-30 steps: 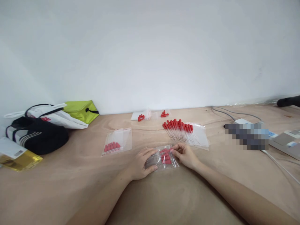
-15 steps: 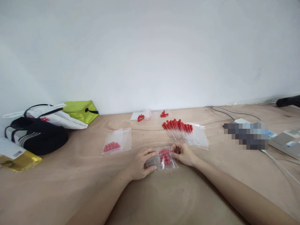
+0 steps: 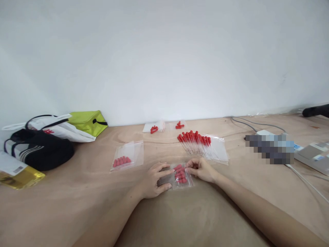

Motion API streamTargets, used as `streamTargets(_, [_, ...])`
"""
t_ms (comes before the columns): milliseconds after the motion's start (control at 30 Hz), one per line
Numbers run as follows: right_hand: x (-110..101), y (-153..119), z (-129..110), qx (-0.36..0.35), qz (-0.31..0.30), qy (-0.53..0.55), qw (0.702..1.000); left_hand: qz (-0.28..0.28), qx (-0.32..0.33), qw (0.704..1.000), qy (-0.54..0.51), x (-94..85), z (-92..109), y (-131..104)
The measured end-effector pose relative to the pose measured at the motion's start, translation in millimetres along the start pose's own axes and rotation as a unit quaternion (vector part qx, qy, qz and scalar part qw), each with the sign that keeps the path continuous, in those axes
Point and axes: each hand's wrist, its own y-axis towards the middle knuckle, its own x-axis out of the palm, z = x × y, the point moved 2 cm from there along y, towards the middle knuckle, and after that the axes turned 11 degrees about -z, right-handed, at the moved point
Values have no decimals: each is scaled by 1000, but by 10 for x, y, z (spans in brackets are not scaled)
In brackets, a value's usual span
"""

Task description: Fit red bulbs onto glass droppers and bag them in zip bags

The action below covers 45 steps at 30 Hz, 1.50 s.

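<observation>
Left hand point(image 3: 154, 180) spread on clear bag point(image 3: 189, 182), likely steadying it; right hand point(image 3: 203, 170) pinches its edge, red-tipped sticks point(image 3: 195, 139) just beyond.

The clear plastic bag point(image 3: 175, 185) lies flat on the surface point(image 3: 159, 223), with light wrinkles in its film. The bag contains droppers with red bulbs point(image 3: 180, 175). The bulbs are grouped at the right-hand end, beside the edge with a red line. The thin clear stems extend leftward and are partly hidden.
</observation>
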Motion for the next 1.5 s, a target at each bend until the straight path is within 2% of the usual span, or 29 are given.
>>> streamTargets(167, [27,10,-16,25,72,-56,995,-17,-3,1000,9,-23,35,7])
streamTargets(233, [51,18,-4,31,80,-54,995,-16,-6,1000,7,-32,46,8])
streamTargets(467, [69,0,-21,28,5,131,991,-14,-10,1000,-7,-36,50,4])
streamTargets(600, [75,-50,-95,40,-45,171,983,-14,-6,1000,-3,-15,19,2])
streamTargets(733, [91,-76,-97,73,-29,160,984,-10,8,1000,2,8,-16,-2])
streamTargets(867, [156,-58,-72,46,-8,182,982,0,28,1000,7,18,-19,-10])
streamTargets(1167, [179,-11,-15,16,25,61,998,23,79,997,-2,10,15,-2])
streamTargets(1333, [182,-9,-59,0,69,-13,998,-15,93,995,-15,-4,34,0])
streamTargets(1400, [173,-14,-75,-9,55,0,998,-29,94,995,-30,-22,46,-1])
streamTargets(1500, [167,-17,-66,3,-14,50,999,-50,89,994,-38,-42,60,-5])
